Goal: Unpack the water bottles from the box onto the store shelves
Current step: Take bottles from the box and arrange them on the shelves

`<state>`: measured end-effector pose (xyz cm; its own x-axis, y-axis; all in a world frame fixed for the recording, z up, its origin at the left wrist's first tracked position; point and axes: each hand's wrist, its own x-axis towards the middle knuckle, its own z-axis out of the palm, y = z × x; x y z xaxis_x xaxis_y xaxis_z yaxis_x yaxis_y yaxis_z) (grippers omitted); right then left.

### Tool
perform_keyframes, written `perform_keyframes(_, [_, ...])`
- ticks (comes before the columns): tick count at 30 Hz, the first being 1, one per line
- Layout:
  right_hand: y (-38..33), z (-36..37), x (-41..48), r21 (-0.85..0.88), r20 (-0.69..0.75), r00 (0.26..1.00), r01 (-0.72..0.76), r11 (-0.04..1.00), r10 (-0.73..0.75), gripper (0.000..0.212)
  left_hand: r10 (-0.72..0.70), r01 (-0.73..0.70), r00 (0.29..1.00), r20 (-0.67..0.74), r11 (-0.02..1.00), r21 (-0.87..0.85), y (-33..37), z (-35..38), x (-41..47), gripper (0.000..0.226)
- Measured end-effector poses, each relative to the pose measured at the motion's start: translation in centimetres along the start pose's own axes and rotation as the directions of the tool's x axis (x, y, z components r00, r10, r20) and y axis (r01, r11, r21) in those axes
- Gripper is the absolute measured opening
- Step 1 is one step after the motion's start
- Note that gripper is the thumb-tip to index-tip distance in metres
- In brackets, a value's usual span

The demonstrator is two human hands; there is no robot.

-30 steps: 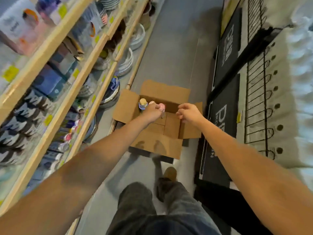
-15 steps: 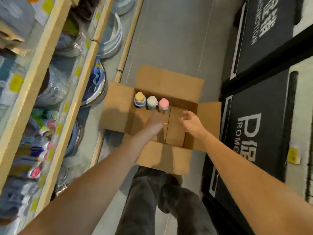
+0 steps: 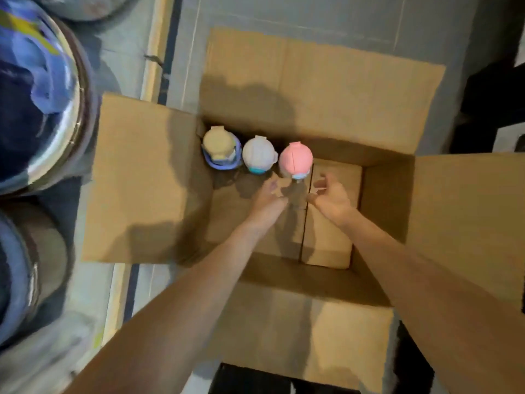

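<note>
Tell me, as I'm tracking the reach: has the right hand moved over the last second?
Yes. The right hand has moved from over the right wall of the box leftward and down inside it, close to the pink-capped bottle.

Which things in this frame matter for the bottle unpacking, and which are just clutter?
Job: cardboard box; yellow-capped bottle, white-capped bottle and pink-capped bottle standing in it; left hand and right hand, both empty, reaching in.

Clutter: upper steel bowl and lower steel bowl on the left shelving; dark panel at right.
</note>
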<state>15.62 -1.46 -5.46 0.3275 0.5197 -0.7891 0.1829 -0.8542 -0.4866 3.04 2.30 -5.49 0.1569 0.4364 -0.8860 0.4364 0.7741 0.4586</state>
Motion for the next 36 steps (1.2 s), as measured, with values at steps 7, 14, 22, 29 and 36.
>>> perform_keyframes(7, [3.6, 2.9, 10.0, -0.022, -0.047, 0.976, 0.211, 0.977, -0.212, 0.069, 0.152, -0.152, 0.988, -0.01, 0.988, 0.017, -2.2, 1.6, 8.7, 0.073])
perform_keyframes(14, [4.3, 3.3, 12.6, 0.125, 0.02, 0.953, 0.298, 0.946, -0.303, 0.085, 0.21, -0.21, 0.978, 0.001, 0.978, 0.019, -3.4, 1.4, 10.5, 0.073])
perform_keyframes(22, [4.9, 2.0, 6.6, 0.146, 0.162, 0.952, 0.238, 0.96, -0.26, 0.08, 0.167, -0.167, 0.986, -0.01, 0.985, -0.047, -3.8, 0.5, 4.8, 0.062])
perform_keyframes(29, [3.3, -0.3, -6.0, 0.076, 0.247, 0.957, 0.136, 0.988, -0.151, 0.07, 0.097, -0.092, 0.994, 0.052, 0.992, -0.086, -3.4, -0.3, -7.0, 0.073])
perform_keyframes(36, [1.5, -4.2, -18.1, 0.03, 0.383, 0.919, 0.092, 0.995, -0.096, 0.052, -0.001, 0.031, 0.984, 0.178, 0.985, -0.17, -2.9, -2.2, -19.1, 0.06])
